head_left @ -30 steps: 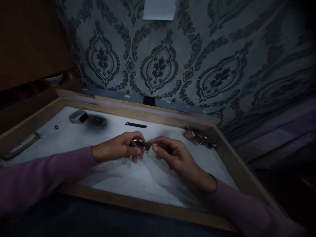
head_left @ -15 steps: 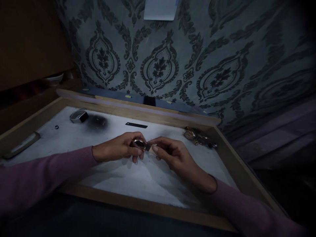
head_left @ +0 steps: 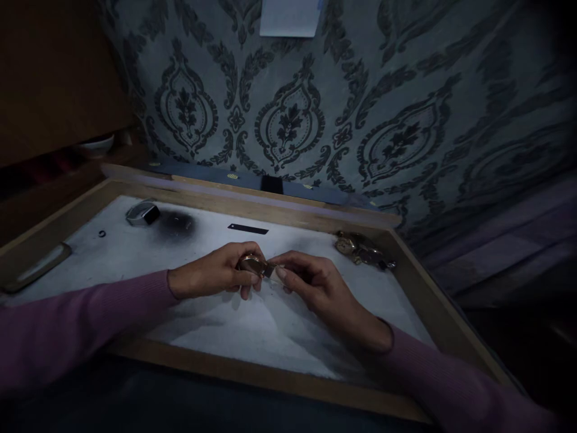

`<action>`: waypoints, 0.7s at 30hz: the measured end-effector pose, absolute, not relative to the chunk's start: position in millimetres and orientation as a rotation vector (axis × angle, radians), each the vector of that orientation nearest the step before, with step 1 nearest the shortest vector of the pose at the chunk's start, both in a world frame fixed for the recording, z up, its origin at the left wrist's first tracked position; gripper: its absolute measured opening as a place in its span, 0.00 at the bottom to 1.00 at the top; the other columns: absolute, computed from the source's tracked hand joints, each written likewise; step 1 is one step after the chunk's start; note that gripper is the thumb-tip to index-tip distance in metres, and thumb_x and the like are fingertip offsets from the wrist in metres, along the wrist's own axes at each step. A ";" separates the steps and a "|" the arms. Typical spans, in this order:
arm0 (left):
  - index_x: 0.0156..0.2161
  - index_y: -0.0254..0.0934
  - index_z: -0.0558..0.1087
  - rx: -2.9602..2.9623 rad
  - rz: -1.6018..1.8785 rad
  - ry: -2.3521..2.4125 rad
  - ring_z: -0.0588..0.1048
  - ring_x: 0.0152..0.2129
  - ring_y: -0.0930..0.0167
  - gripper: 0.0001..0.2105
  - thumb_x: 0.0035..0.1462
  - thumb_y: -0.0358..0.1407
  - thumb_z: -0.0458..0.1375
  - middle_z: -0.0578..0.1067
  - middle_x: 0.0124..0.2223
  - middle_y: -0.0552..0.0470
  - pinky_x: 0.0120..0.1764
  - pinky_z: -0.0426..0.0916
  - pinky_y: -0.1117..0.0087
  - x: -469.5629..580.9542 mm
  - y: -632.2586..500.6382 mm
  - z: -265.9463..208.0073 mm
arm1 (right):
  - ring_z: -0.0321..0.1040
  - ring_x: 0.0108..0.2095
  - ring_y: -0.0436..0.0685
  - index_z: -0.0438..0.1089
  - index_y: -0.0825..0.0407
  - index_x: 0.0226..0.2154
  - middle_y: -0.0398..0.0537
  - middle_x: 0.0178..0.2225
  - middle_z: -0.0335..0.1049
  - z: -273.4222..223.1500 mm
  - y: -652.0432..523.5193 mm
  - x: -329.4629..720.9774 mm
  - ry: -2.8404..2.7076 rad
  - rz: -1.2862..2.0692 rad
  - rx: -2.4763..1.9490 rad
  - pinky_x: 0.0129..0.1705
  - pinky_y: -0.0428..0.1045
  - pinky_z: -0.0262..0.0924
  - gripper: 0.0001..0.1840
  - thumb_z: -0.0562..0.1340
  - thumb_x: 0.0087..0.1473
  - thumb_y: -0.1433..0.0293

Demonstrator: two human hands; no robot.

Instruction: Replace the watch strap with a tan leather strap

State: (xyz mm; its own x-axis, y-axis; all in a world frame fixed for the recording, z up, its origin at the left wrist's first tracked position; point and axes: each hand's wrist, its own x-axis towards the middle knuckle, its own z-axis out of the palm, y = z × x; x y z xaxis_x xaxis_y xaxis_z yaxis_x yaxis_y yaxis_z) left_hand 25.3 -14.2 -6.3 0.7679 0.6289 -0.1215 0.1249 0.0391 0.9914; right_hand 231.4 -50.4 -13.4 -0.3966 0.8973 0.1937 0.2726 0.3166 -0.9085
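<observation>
My left hand (head_left: 225,270) is closed around a round watch (head_left: 251,263) with a shiny gold-coloured rim, held tilted above the white work surface. The thumb presses along its lower edge. Close on the right, my right hand (head_left: 315,285) pinches a small flat piece (head_left: 271,271), dark at the tip and pale near the fingers. That tip meets the right edge of the watch; whether it is a blade or part of the strap I cannot tell. Beyond the hands lies a dark flat strip (head_left: 247,229) with a hole at one end, like a cutter blade.
A wooden rim (head_left: 270,207) frames the white surface (head_left: 216,328). A squarish silver watch (head_left: 143,213) stands at the back left, near a small dark ring (head_left: 102,234) and a curved band (head_left: 40,270). Several gold-coloured watches (head_left: 360,251) lie at the back right.
The whole view has shifted slightly. The watch face has tilted a little in my left hand, its glass now looking paler. Both hands keep their grip in nearly the same place.
</observation>
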 end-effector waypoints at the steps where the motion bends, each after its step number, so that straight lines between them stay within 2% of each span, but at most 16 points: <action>1: 0.38 0.35 0.64 1.508 0.441 0.645 0.68 0.21 0.77 0.07 0.54 0.33 0.58 0.72 0.29 0.55 0.23 0.56 0.75 25.5 -14.3 -6.5 | 0.61 0.25 0.50 0.76 0.53 0.38 0.43 0.25 0.69 -13.9 -50.3 231.4 -1.851 1.083 -1.037 0.27 0.45 0.56 0.11 0.60 0.59 0.66; 7: 0.34 0.34 0.67 1.490 0.501 0.700 0.71 0.21 0.76 0.06 0.53 0.33 0.59 0.74 0.29 0.53 0.21 0.57 0.77 26.6 -12.6 -8.0 | 0.60 0.24 0.49 0.76 0.53 0.37 0.43 0.24 0.68 -13.3 -49.2 232.2 -1.800 1.138 -1.054 0.25 0.44 0.55 0.12 0.61 0.58 0.63; 12: 0.33 0.32 0.69 1.479 0.516 0.731 0.74 0.23 0.74 0.06 0.52 0.34 0.60 0.76 0.30 0.50 0.21 0.60 0.77 27.9 -11.8 -8.3 | 0.50 0.17 0.45 0.75 0.54 0.39 0.39 0.20 0.62 -10.1 -48.5 233.5 -1.655 1.248 -1.156 0.17 0.42 0.45 0.14 0.62 0.57 0.61; 18: 0.33 0.32 0.70 1.502 0.508 0.738 0.69 0.17 0.77 0.06 0.53 0.34 0.60 0.76 0.25 0.51 0.23 0.63 0.76 28.7 -11.2 -12.4 | 0.44 0.14 0.43 0.75 0.55 0.39 0.38 0.19 0.62 -13.5 -45.4 233.4 -1.529 1.331 -1.199 0.14 0.42 0.39 0.15 0.64 0.54 0.61; 21: 0.32 0.32 0.70 1.496 0.519 0.729 0.70 0.18 0.76 0.05 0.53 0.33 0.59 0.76 0.24 0.51 0.23 0.64 0.75 29.5 -11.0 -15.3 | 0.44 0.14 0.42 0.75 0.55 0.38 0.38 0.18 0.63 -17.4 -42.2 233.8 -1.480 1.371 -1.206 0.14 0.42 0.38 0.14 0.65 0.52 0.62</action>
